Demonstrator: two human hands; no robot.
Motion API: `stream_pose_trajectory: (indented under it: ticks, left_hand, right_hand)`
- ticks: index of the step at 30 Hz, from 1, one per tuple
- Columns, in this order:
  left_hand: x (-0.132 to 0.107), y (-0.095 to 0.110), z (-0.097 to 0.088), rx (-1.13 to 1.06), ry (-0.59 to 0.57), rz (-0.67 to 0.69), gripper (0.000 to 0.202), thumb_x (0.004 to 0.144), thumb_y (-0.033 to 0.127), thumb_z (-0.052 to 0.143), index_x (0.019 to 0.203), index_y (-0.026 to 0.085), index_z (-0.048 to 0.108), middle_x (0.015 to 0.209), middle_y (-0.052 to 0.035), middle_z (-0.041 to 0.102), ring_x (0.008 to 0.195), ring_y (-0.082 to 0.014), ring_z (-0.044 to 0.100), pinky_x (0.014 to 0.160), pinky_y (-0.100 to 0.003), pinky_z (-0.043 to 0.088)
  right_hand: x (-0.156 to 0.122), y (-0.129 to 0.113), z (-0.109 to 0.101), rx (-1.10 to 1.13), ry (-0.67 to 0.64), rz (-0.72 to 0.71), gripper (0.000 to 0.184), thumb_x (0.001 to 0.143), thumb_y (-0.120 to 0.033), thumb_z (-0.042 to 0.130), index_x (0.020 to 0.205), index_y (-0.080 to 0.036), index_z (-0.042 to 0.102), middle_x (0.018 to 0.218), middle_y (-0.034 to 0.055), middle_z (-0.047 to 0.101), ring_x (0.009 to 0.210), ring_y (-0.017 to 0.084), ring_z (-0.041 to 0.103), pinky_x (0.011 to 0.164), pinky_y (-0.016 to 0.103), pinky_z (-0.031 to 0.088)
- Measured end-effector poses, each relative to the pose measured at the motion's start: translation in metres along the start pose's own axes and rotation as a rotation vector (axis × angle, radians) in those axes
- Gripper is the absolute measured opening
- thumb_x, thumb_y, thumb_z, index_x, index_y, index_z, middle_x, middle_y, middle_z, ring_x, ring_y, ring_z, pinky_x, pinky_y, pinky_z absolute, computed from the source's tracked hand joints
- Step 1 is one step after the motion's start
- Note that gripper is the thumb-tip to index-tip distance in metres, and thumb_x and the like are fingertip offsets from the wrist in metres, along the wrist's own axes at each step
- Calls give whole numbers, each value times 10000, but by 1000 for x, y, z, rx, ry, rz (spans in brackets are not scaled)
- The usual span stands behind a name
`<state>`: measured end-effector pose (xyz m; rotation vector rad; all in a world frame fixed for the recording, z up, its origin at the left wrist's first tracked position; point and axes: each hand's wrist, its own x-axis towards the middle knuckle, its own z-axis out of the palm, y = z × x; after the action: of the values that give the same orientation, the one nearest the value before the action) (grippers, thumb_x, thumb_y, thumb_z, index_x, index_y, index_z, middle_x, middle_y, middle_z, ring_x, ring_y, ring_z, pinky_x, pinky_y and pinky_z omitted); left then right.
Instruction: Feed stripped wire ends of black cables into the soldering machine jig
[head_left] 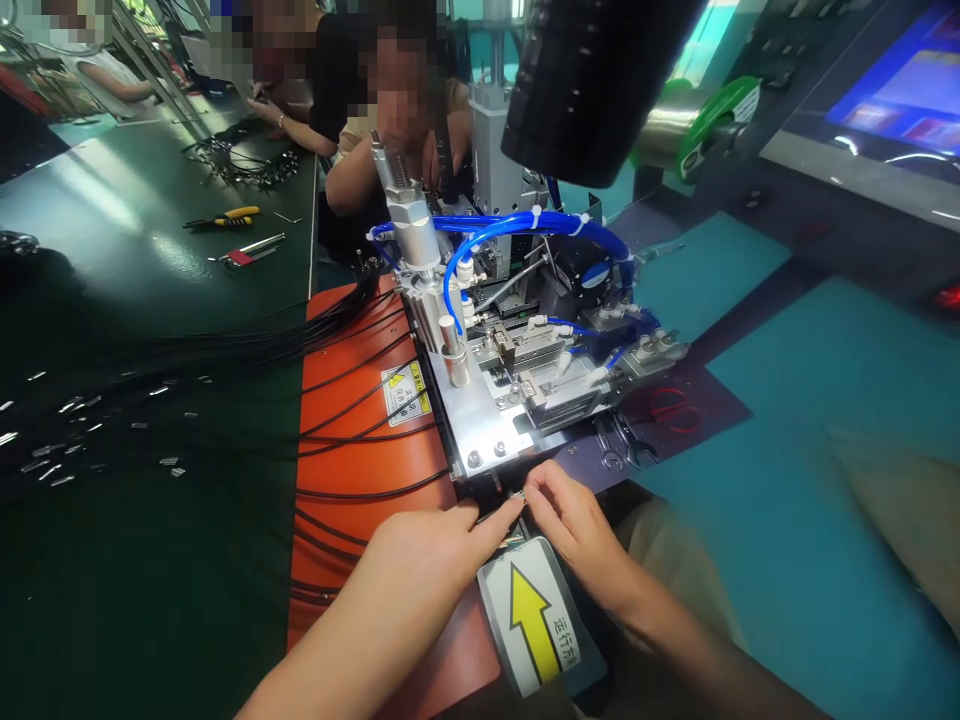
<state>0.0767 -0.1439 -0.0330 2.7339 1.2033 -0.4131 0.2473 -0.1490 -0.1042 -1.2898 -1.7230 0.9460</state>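
My left hand [431, 545] reaches in with the index finger stretched out, its tip close against the fingertips of my right hand [576, 525]. My right hand is curled, thumb and index finger drawn nearly together in a pinch. Whatever lies between the fingertips is too small to make out, so I cannot tell whether either hand has hold of anything.

Some fine, light-coloured wire ends [513, 541] show just below my fingers, between the silver metal machine with blue air hoses [480, 435] and the grey-framed white plate bearing a yellow arrow [536, 610]. My fingertips are right at the machine's near edge.

Left of the machine, thin black cables [375, 494] run across a glossy orange board [337, 465] onto the dark green tabletop [187, 560]. Two metal wrenches [626, 450] lie to the machine's right, near red-handled scissors [675, 410].
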Motion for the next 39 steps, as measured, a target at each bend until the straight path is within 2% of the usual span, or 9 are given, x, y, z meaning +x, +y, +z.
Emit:
stream_pose_trajectory:
  ticks: [6, 13, 18, 24, 27, 30, 32, 34, 39]
  left_hand:
    - [-1, 1, -1, 66, -10, 23, 739, 704, -66, 405, 1352, 270, 286, 682, 29, 545, 522, -152, 557, 395, -221, 336]
    - [-2, -2, 6, -56, 27, -9, 723, 729, -44, 412, 1344, 314, 284, 724, 28, 566, 566, -144, 555, 455, -203, 390]
    - [0, -6, 5, -248, 87, -18, 565, 827, 59, 384, 1290, 381, 355, 820, 30, 615, 662, -131, 587, 576, -193, 438]
    - [4, -3, 1, -197, 119, -22, 472, 831, 96, 389, 1224, 350, 450, 717, 20, 614, 598, -164, 596, 483, -210, 407]
    - [0, -3, 9, -185, 176, -20, 518, 802, 68, 388, 1234, 350, 435, 848, -12, 616, 692, -190, 610, 507, -231, 430]
    - [-13, -7, 25, -362, 288, -82, 451, 807, 78, 389, 1194, 298, 461, 970, -41, 575, 784, -186, 592, 564, -233, 447]
    - [-23, -11, 35, -538, 362, -123, 334, 822, 79, 377, 1070, 250, 520, 905, -31, 550, 761, -156, 566, 595, -220, 437]
    - [-31, -14, 40, -621, 424, -123, 277, 841, 78, 368, 990, 232, 543, 807, -14, 514, 709, -137, 533, 591, -212, 413]
    - [-32, -16, 39, -549, 432, -89, 229, 899, 149, 365, 982, 227, 564, 695, 2, 443, 602, -126, 474, 511, -215, 329]
  right_hand:
    - [-1, 4, 1, -65, 15, -97, 152, 880, -180, 351, 747, -195, 422, 677, -7, 471, 607, 138, 470, 575, 245, 364]
    - [8, -5, -6, 87, -78, 112, 166, 835, -220, 369, 671, -196, 390, 601, -32, 401, 551, 123, 394, 522, 234, 302]
    - [11, 4, -5, 148, -145, 93, 149, 806, -250, 366, 669, -197, 388, 598, -36, 385, 551, 120, 369, 529, 238, 287]
    - [13, 6, -5, 245, -191, 142, 180, 772, -254, 391, 606, -198, 348, 576, -43, 350, 543, 109, 323, 512, 234, 258]
    - [14, 3, -6, 354, -246, 222, 204, 777, -273, 401, 595, -197, 348, 529, -54, 359, 480, 90, 319, 445, 208, 249]
    - [13, 5, -5, 483, -285, 285, 228, 787, -329, 420, 610, -199, 356, 497, -64, 385, 412, 73, 334, 391, 187, 254]
    - [12, 8, -3, 556, -289, 309, 255, 783, -363, 455, 612, -197, 363, 496, -66, 401, 404, 68, 351, 386, 180, 276]
    - [12, 12, -2, 623, -298, 325, 282, 782, -391, 487, 615, -194, 373, 492, -69, 409, 402, 65, 359, 390, 177, 293]
    - [11, 17, 2, 771, -313, 337, 350, 781, -471, 519, 627, -197, 365, 467, -82, 406, 390, 65, 381, 394, 179, 302]
